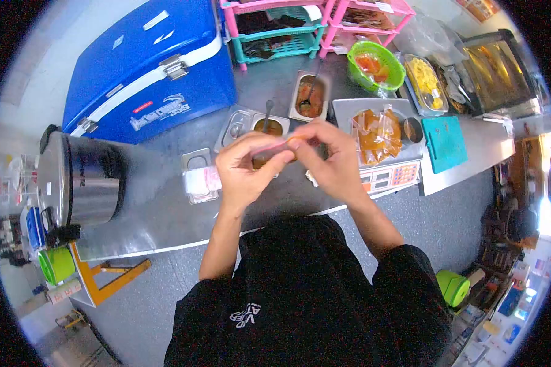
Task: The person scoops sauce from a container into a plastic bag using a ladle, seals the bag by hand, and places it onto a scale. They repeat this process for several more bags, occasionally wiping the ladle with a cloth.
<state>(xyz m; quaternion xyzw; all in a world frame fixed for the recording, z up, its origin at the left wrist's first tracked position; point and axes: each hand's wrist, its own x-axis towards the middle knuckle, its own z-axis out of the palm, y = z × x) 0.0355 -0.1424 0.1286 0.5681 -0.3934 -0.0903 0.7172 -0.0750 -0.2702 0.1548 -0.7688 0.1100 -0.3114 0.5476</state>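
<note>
My left hand (243, 168) and my right hand (330, 158) meet in front of me above the steel table, fingers pinched. Between them stretches a thin pink-edged piece (268, 148) that looks like a small plastic bag. A bit of orange shows at my right fingertips; what it is I cannot make out. Just behind the hands is a metal pan of sauce (269, 126) with a ladle in it, partly hidden. Another steel pan (310, 98) holds reddish sauce and a ladle. Left of my left hand, a stack of small pink-marked plastic bags (201, 181) lies on a metal lid (197, 160).
On the right, a scale (390, 176) carries a tray with filled bags of orange sauce (376, 136). Beyond are a teal cutting board (445, 144), a green basket (376, 66) and a tub of yellow food (423, 82). A blue cooler (153, 67) and large steel pot (82, 177) stand left.
</note>
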